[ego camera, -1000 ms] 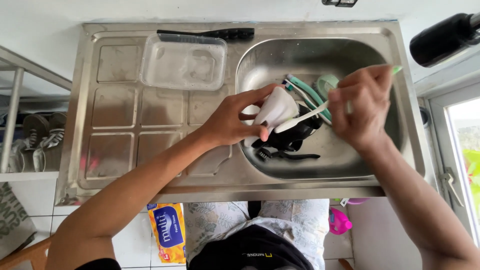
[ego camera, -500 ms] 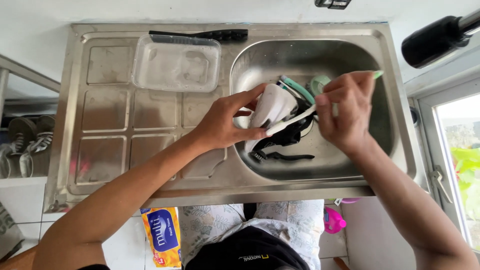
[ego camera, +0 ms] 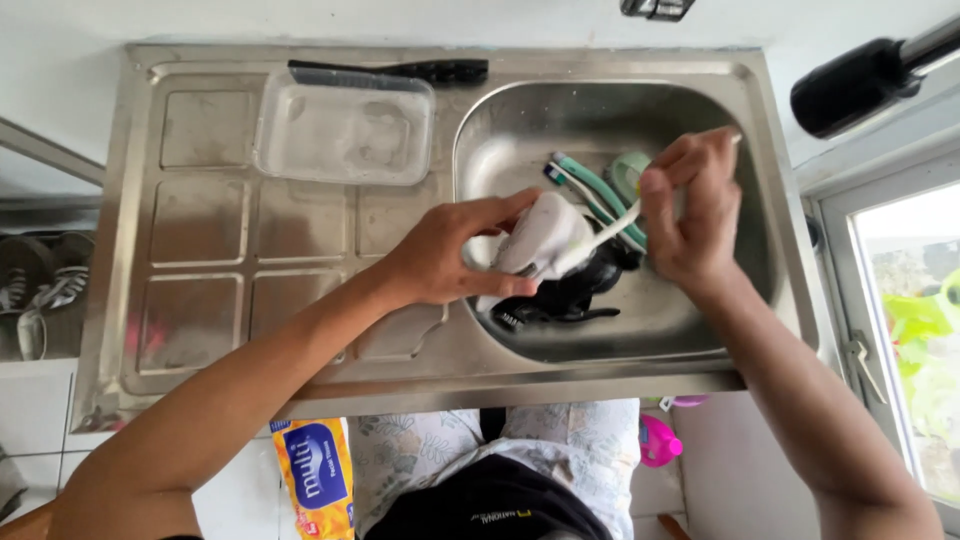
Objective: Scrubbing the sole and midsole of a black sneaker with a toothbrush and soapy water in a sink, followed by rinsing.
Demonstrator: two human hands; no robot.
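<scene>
**Shoe and brush over the sink bowl**

Over the steel sink (ego camera: 770, 250) now, both hands busy. Left hand (ego camera: 450, 255) wrapped around a white shoe (ego camera: 540, 235), fingers curled over the top, thumb clamped underneath, holding it tilted above the bowl. Right hand (ego camera: 690, 215) pinched shut on the white handle of a brush (ego camera: 600, 235), bristle end pressed against the shoe's side. Beneath the shoe, something black (ego camera: 580, 295) lying in the bowl, too tangled to name for sure, possibly another shoe with a dark brush. Further back in the basin, two green-and-white toothbrushes (ego camera: 590, 190) side by side, next to a pale green round thing (ego camera: 630, 170).

Handling, by the look of it: light, soft in the upper, firmer at the sole, and likely slick if wet. Best gripped across the middle with the thumb under the sole, just as held here; a squeeze at the toe alone would probably let it twist away.

Off to the left on the draining surface (ego camera: 200, 250), a clear plastic tub (ego camera: 345, 130), and behind it a black comb-like tool (ego camera: 400, 70) along the rim.
</scene>
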